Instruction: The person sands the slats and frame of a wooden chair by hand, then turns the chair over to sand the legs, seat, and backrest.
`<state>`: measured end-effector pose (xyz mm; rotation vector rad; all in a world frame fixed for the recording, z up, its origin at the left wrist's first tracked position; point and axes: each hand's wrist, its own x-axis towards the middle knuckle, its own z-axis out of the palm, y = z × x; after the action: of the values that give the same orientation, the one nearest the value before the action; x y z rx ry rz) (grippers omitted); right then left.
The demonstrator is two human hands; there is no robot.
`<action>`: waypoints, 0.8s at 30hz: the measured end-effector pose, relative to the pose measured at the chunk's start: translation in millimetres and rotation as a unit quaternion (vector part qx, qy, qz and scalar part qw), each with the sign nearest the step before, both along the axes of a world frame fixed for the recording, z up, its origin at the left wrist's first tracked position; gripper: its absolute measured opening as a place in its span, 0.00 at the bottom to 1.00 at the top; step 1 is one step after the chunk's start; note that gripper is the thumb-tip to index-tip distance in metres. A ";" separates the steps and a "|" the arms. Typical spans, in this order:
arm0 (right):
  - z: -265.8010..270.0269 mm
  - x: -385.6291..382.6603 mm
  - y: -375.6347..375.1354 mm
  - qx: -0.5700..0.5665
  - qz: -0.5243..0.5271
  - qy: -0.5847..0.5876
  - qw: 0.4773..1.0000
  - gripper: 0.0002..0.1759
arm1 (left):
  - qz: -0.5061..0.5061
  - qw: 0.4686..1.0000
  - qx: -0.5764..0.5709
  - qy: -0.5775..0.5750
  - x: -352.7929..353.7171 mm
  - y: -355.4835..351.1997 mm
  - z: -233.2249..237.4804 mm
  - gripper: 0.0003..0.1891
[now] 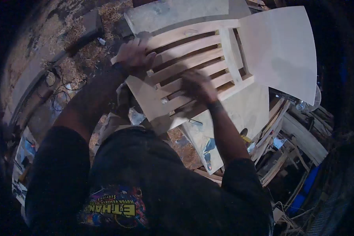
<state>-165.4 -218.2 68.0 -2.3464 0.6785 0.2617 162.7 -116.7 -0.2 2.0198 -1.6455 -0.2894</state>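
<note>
Upper centre, we worked the slatted wooden frame!
Left hand looked open, right hand too blurred to tell; steadiness seemed needed next.

Head-worn view, facing forward and down, near the slatted frame, edges too dark to tell

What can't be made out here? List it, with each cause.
All in the head view:
Bare right grip: motion blur hides its fingertips and whether it touches the slatted pale wooden frame.
Bare left grip: blur hides whether it is closed on anything.
Broad pale flat board: partly covered by the frame.
Dark short-sleeved shirt: cut off by the bottom edge; its smallest print is too small to read.
</note>
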 end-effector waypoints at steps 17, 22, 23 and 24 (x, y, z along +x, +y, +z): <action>-52.0 3.2 74.6 -0.181 0.110 -0.078 0.974 0.35 | 0.013 0.999 -0.021 -0.047 -0.3 -1.9 1.8 0.39; -33.8 -30.0 16.7 -0.029 0.012 -0.063 0.998 0.32 | 0.019 0.999 -0.036 -0.032 -3.4 1.5 -7.3 0.39; -42.5 -36.2 20.1 -0.026 -0.012 -0.097 0.995 0.30 | 0.018 0.998 -0.041 -0.036 -4.4 1.3 -5.0 0.39; -62.9 -26.9 42.9 -0.078 -0.011 -0.098 0.992 0.28 | 0.016 0.998 -0.049 -0.041 -2.8 0.8 -2.4 0.38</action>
<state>-192.3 -175.3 5.1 -2.4706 0.6499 -0.0335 159.9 -115.9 -2.6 2.0072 -1.6417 -0.1132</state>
